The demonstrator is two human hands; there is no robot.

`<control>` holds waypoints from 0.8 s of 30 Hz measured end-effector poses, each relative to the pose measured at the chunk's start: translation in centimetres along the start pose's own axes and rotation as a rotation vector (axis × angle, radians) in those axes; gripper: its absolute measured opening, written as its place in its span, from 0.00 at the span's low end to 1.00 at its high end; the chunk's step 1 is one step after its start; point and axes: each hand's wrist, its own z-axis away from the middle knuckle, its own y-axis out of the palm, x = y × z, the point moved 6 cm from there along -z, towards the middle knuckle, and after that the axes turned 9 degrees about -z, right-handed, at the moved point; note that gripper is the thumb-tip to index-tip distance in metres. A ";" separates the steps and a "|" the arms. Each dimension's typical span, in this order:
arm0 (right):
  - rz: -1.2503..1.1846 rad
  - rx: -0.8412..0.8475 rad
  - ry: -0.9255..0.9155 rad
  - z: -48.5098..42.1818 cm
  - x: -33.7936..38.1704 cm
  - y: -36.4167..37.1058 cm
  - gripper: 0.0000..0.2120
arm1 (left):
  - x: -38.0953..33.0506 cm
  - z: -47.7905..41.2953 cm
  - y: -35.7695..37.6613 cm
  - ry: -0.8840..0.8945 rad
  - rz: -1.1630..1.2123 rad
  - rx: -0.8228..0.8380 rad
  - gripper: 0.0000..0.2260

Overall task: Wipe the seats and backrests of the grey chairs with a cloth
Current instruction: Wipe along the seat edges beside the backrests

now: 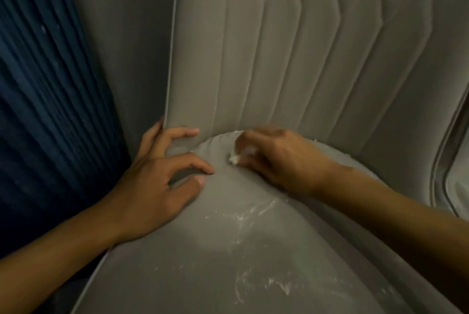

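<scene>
While the tall grey quilted fabric backrest rises ahead, the rounded grey seat runs open toward the person, with white streaks on it. The left hand, fingers splayed, clasps the backrest's lower corner. The right hand pinches a small white cloth wad at the rear seam.

The right hand is blurred, so its fingers cannot be told apart. It hides nearly all of the cloth; only a small white wad shows. On the left hand, the outer fingers go out of sight behind the left edge of the backrest. The picture's top cuts off the backrest, and its bottom cuts off the seat below the backrest. Right of the backrest, a second chair is mostly out of frame.
</scene>
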 end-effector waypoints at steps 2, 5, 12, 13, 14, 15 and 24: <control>0.037 -0.106 0.286 -0.5 -3.4 -0.7 0.20 | 0.0 0.1 0.1 -0.002 0.004 -0.008 0.12; 0.009 -0.230 0.534 -2.0 -5.1 -0.3 0.18 | -0.1 0.2 0.2 -0.001 0.016 -0.008 0.12; -0.099 -0.247 0.276 -5.4 1.0 2.2 0.11 | -0.1 0.1 0.2 0.010 0.009 0.032 0.14; -0.133 -0.219 0.230 -5.3 1.5 2.2 0.11 | -0.1 0.1 0.2 0.012 0.007 0.039 0.14; -0.157 -0.193 0.207 -5.0 1.5 2.0 0.12 | -0.1 0.2 0.2 0.014 0.006 0.043 0.14; -0.151 -0.183 0.210 -4.6 1.0 1.5 0.14 | -0.2 0.2 0.2 0.019 0.005 0.044 0.15; 0.110 -0.222 0.580 -4.1 -2.9 -0.4 0.16 | -0.4 0.1 0.3 0.006 0.041 0.052 0.11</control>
